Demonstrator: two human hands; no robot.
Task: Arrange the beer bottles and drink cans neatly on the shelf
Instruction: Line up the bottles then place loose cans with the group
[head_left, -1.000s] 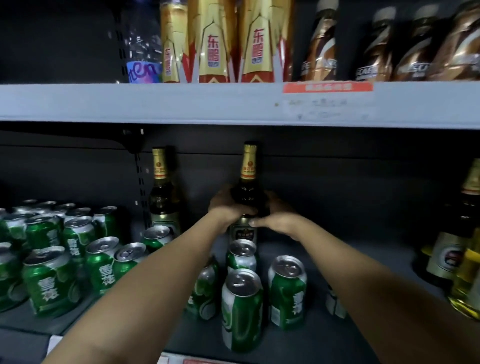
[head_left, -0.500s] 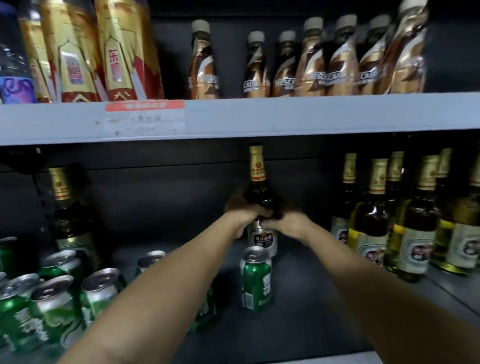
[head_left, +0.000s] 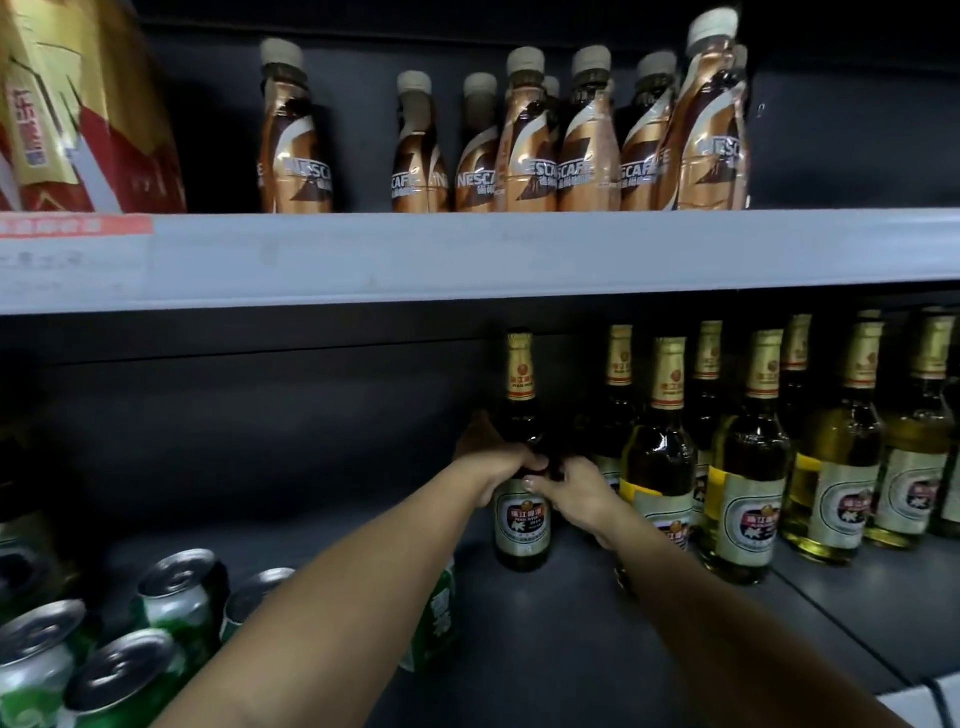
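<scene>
A dark beer bottle (head_left: 521, 525) with a gold foil neck stands upright on the dark lower shelf (head_left: 545, 649). My left hand (head_left: 496, 457) and my right hand (head_left: 569, 493) both wrap its shoulder from either side. Just right of it stands a group of several beer bottles (head_left: 748, 483) with the same labels, in rows. Green drink cans (head_left: 182, 597) cluster at the lower left, and one green can (head_left: 434, 618) shows partly behind my left forearm.
The grey upper shelf edge (head_left: 519, 254) runs across just above the bottle tops. On it stand several brown coffee bottles (head_left: 587, 140) and red-gold packs (head_left: 78, 114). The shelf's front edge (head_left: 914, 701) shows at the lower right.
The held bottle has travelled rightward along the shelf, away from the cans and up beside the bottle group. The view has swung right with it.
</scene>
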